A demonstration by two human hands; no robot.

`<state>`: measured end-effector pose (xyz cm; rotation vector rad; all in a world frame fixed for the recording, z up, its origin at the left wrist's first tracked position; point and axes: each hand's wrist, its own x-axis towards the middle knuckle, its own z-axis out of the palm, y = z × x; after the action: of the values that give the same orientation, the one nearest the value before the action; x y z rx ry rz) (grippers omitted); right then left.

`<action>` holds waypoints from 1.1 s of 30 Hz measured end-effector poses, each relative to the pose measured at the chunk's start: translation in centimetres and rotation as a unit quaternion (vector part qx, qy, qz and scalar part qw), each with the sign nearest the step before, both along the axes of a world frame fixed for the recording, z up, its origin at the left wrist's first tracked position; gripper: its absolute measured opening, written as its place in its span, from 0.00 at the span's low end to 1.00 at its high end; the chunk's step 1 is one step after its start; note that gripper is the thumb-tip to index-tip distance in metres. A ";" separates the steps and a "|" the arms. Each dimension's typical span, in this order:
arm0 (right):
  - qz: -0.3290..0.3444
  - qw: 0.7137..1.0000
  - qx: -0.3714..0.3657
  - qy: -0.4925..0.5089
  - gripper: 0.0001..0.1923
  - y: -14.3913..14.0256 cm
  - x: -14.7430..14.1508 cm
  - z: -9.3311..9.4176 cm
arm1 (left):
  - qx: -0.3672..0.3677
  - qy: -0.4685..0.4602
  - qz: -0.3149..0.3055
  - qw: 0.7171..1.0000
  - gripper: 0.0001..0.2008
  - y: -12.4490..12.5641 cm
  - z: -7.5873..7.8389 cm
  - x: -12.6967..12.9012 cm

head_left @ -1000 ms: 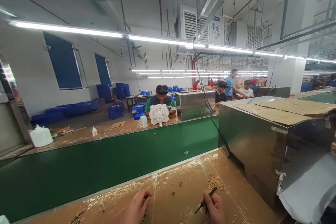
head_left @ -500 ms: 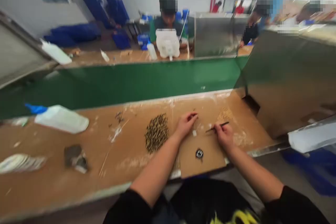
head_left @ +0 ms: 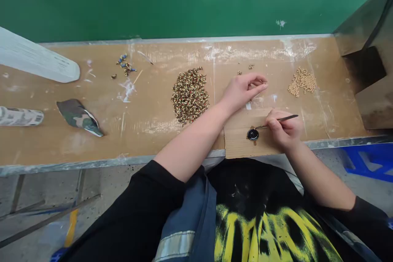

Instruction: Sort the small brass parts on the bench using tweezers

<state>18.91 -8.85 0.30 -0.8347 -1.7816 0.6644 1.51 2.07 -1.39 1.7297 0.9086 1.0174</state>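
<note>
Factory assembly bench [head_left: 92, 143]: green conveyor belt [head_left: 184, 0] (bead piles [head_left: 189, 95] sorted).

Bead heap [head_left: 190, 95] left of left hand [head_left: 242, 90] (smaller pile [head_left: 302, 82] far right).

You get bright, even overhead light with soft, faint shadows. Glare streaks the taped worktop [head_left: 92, 139] at the far edge. Edges bow outward; focus stays sharp at center.
</note>
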 end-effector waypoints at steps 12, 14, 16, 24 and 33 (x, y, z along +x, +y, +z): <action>0.062 0.998 -0.008 -0.015 0.19 0.5 -0.2 0.4 | -0.042 0.021 -0.013 0.999 0.06 -0.5 1.3 0.3; 0.062 0.998 -0.007 -0.021 0.20 0.5 -0.3 0.3 | -0.047 0.030 -0.016 0.998 0.06 -0.5 1.4 0.3; 0.061 0.998 -0.005 -0.032 0.22 0.5 -0.3 0.1 | -0.048 0.039 -0.023 0.998 0.06 -0.5 1.4 0.2; 0.073 0.996 0.006 -0.042 0.22 0.5 -0.4 0.0 | -0.059 0.027 -0.026 0.998 0.05 -0.6 1.4 0.2; 0.045 0.998 -0.034 -0.024 0.22 0.4 -0.2 0.3 | -0.065 0.028 -0.035 0.997 0.05 -0.8 1.6 0.1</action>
<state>18.72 -8.43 0.64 -0.8267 -1.8568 0.7731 1.61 1.24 0.23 1.6765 0.9236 0.8494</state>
